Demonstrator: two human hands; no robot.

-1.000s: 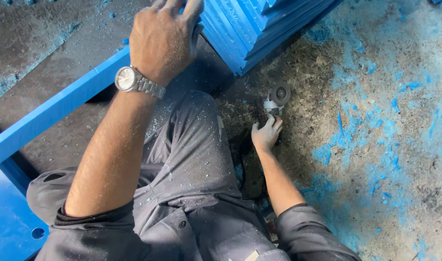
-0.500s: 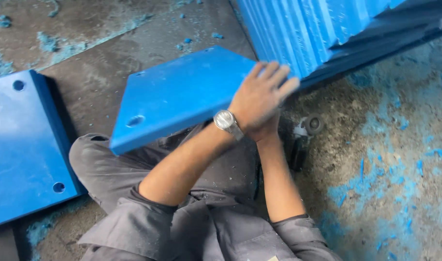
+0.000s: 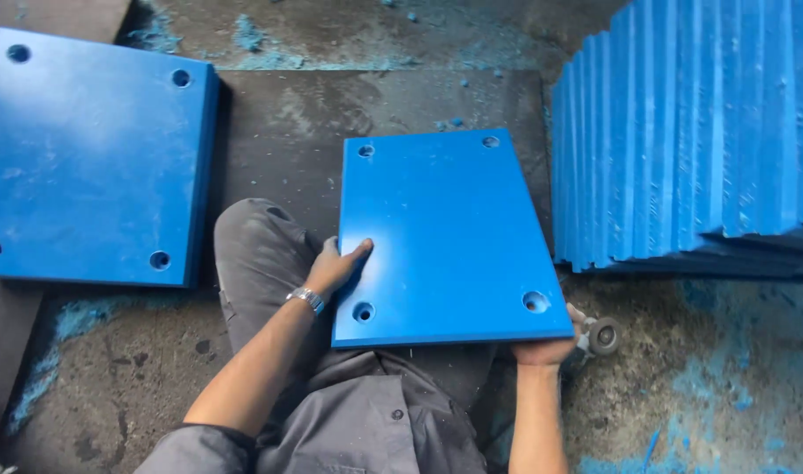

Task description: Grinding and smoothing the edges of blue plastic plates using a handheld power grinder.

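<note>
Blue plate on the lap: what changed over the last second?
The blue rectangular plastic plate with corner holes came off the upright stack of blue plates and now lies flat on the lap. The left hand grips its left edge; the right hand left the small grey wheeled tool for the near corner.

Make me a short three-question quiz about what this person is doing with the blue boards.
1. True or false: the left hand grips the left edge of the blue panel lying flat in front of the person.
2. How many corner holes show in that panel? A two, B four, C six.
3. What stands on edge at the right?

Key
1. True; the right hand holds the near right corner.
2. B.
3. A row of blue panels.
</note>
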